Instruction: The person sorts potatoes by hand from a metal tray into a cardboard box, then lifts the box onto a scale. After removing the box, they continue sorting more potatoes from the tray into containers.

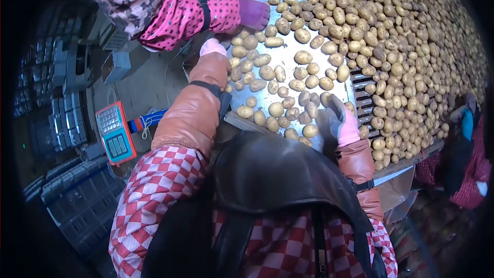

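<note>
Many potatoes point(302, 57) lie spread over a shiny metal table point(288, 49). My left hand point(214, 47), in a pink glove, is at the table's left edge beside a group of potatoes; its fingers are mostly hidden. On the near right side, my right hand point(338, 119), in a grey and pink glove, rests by the potatoes with its fingers pointing away from me. The fingertips are close to a potato point(325, 98), and whether they grip one cannot be made out.
A large potato heap point(411, 62) covers the right, beside a slotted grate point(363, 98). A co-worker's purple-gloved hand point(253, 14) reaches in at the top left. Another person's sleeve point(465, 170) is at far right. A scale point(116, 133) and dark crates point(82, 201) stand left.
</note>
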Action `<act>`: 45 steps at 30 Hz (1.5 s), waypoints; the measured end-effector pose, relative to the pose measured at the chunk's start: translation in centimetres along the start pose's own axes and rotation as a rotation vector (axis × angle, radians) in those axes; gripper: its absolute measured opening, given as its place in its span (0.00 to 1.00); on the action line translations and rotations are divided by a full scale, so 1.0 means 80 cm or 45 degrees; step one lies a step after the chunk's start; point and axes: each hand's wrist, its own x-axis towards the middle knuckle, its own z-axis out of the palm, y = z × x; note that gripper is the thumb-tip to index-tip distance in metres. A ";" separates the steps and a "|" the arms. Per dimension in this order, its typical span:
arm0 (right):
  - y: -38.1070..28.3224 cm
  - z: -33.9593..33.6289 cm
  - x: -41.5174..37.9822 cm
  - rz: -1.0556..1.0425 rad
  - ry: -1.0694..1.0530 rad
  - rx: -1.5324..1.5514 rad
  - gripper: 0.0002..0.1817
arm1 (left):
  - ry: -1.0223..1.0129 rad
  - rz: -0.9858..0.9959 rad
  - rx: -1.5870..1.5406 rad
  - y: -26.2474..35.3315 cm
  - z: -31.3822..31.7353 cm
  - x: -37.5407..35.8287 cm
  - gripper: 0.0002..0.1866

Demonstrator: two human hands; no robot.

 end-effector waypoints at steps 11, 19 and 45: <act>-0.022 0.005 0.007 -0.154 -0.040 -0.155 0.26 | 0.044 0.283 -0.500 -0.044 0.047 0.009 0.19; 0.053 -0.086 0.030 0.095 0.352 -0.212 0.29 | 0.687 -0.229 -0.942 -0.285 0.102 -0.099 0.22; -0.041 0.001 -0.050 0.156 -0.331 -0.139 0.33 | 0.234 2.025 -0.107 0.206 0.114 -0.217 0.19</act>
